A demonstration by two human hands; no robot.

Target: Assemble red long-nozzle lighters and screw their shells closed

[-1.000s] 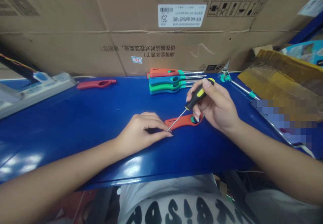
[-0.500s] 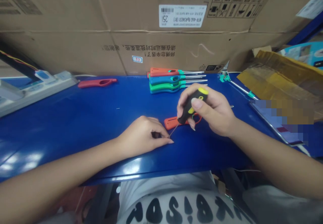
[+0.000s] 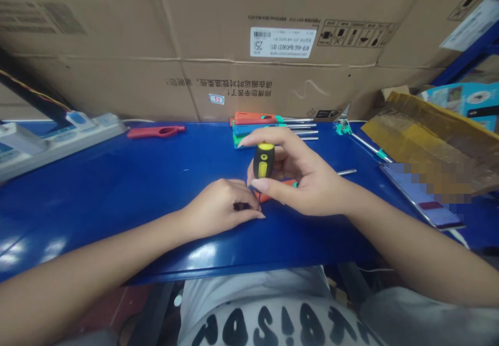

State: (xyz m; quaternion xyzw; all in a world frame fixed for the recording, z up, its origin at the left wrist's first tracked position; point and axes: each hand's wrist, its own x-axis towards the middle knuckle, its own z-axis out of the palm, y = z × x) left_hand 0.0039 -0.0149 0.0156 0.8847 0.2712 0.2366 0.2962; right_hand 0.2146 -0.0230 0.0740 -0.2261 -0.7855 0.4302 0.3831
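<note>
In my right hand (image 3: 312, 182) is a black-and-yellow screwdriver (image 3: 265, 165), held nearly upright with its thin shaft pointing down. The shaft ends at the fingertips of my left hand (image 3: 216, 203), which rests on the blue table (image 3: 136, 195). Thumb and fingers of that hand are pinched together; anything between them is too small or hidden to name. Just behind the shaft lies an orange long-nosed lighter (image 3: 265, 197), mostly covered by my right hand, its metal tube showing on the far side. A tiny metal pin (image 3: 186, 170) lies left of my hands.
Several coloured long-nosed lighters (image 3: 253, 118) are stacked by a cardboard box (image 3: 218, 29). A red lighter casing (image 3: 156, 132) and a white power strip (image 3: 93, 133) are at left. At right are a metal tube with green parts (image 3: 366, 142), a phone (image 3: 415, 195) and a taped package (image 3: 424, 125).
My right hand has moved left and swung the screwdriver from a slant to nearly upright. My left hand keeps its pinch in place. The view has shifted slightly.
</note>
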